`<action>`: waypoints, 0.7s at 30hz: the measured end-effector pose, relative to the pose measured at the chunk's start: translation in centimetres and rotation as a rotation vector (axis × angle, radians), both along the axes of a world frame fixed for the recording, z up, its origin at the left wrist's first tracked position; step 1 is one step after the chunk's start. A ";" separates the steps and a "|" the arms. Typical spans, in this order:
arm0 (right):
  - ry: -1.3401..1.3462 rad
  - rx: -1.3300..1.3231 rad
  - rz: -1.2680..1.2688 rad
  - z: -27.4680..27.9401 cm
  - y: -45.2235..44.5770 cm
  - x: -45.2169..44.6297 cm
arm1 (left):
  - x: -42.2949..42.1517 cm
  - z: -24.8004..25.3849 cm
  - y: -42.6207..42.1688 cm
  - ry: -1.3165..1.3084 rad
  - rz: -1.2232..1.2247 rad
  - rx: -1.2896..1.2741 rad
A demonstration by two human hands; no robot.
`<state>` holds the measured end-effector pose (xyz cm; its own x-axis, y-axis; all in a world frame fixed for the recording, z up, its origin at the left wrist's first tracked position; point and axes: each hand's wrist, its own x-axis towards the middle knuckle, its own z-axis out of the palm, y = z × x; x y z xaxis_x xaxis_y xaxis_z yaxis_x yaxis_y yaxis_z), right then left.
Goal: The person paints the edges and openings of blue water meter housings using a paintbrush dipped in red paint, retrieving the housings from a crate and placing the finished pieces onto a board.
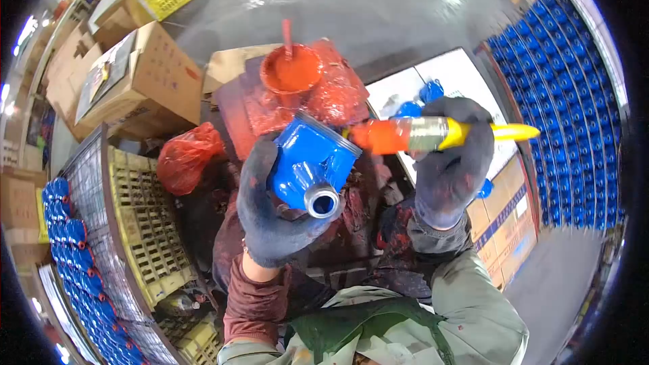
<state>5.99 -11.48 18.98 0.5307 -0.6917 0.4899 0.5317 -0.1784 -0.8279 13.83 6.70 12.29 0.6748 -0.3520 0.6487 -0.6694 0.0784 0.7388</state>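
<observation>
My left hand [263,209], in a dark glove, is wrapped round a blue metal part [314,155] with a flange on top and a round open port facing me. In my gloved right hand [454,155] is a paint brush [520,132] with a yellow handle and orange-red paint on its bristles. The bristle tip is close to the flange's right edge; whether they touch I cannot tell. Beyond the blue part stands a bucket [292,71] of orange-red paint with a red stick in it.
A red plastic bag [189,159] lies left of centre beside a yellow crate [145,223]. Cardboard boxes [145,81] stand at the upper left. Several blue parts rest on a white board [500,152] at right, near a rack of blue parts [564,108].
</observation>
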 end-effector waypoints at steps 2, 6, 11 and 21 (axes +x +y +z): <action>-0.160 -0.057 0.049 -1.8 -0.9 -0.9 | 0.0 -0.1 0.0 -0.116 0.029 0.110; -0.187 -0.148 0.018 -1.5 -0.8 -1.2 | 0.3 -1.4 -0.5 -0.236 0.035 0.071; -0.086 -0.232 -0.017 -1.3 -0.5 -1.2 | 0.3 -1.4 -0.2 -0.159 0.018 0.142; -0.210 -0.223 0.158 -1.4 -0.9 -1.2 | -0.7 1.2 -0.6 -0.036 0.040 0.186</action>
